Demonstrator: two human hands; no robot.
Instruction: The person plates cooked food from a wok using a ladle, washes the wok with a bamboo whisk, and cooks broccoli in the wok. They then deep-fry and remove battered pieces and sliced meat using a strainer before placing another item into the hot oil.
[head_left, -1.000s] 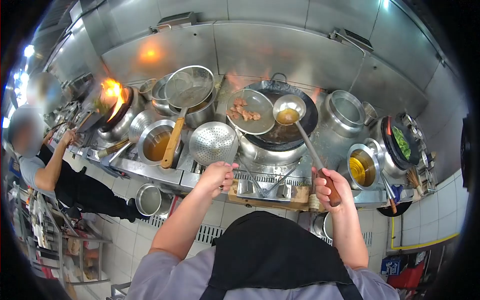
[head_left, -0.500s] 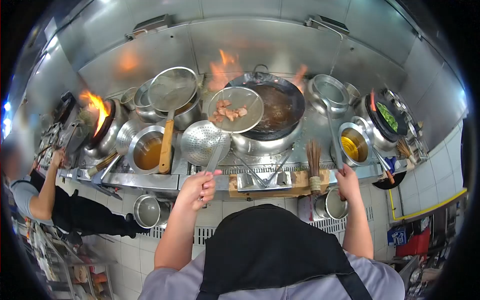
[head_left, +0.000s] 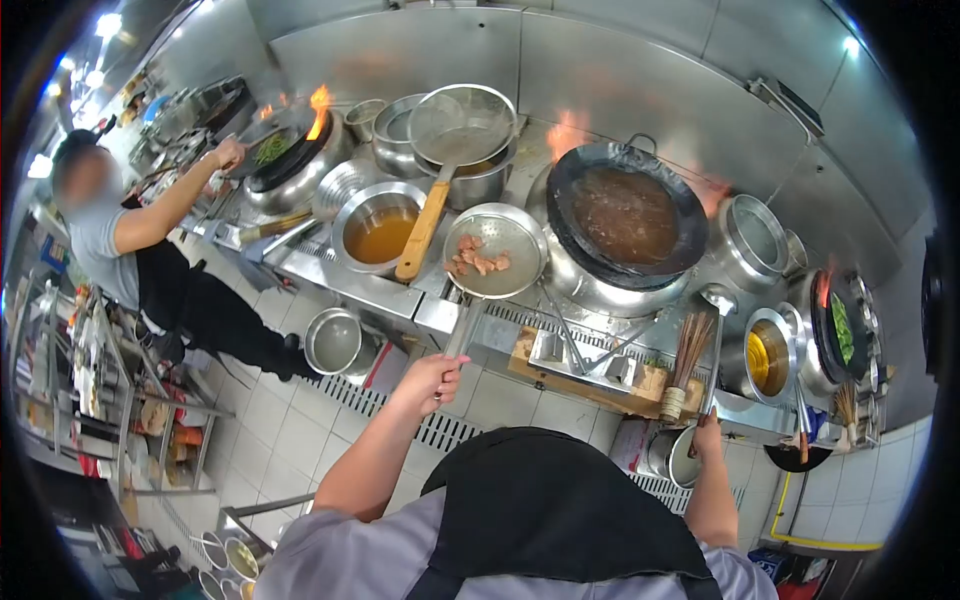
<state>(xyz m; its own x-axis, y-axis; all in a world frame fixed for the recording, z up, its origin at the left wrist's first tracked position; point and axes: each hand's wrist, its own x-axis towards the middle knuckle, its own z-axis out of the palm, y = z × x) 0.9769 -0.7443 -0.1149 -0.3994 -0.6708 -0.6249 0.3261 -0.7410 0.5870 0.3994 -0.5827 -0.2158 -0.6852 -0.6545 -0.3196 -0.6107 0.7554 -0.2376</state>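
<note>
My left hand (head_left: 430, 385) is closed around the handle of a strainer (head_left: 518, 240). Several small pieces of meat (head_left: 477, 258) lie in its bowl, which is beside the left front of the large wok (head_left: 683, 232). Dark brown liquid (head_left: 625, 212) fills the wok's bottom. At the right, my right hand (head_left: 707, 437) grips the long handle of a ladle (head_left: 719, 297). The ladle's bowl is over the stove's edge, right of the wok, and looks to hold nothing. A bamboo brush (head_left: 690, 352) stands just left of the ladle's handle.
Flames (head_left: 568, 132) rise behind the wok. A wooden-handled sieve (head_left: 425, 228) rests across a pot, beside a pot of brown liquid (head_left: 382, 235). A pot of yellow oil (head_left: 768, 357) stands at right. A co-worker (head_left: 150, 235) handles a wok with greens (head_left: 272, 149) at left.
The view has swung left. The strainer with the meat has come away from over the wok's edge, toward me. My right hand has drawn the ladle back from the pot at the rear right.
</note>
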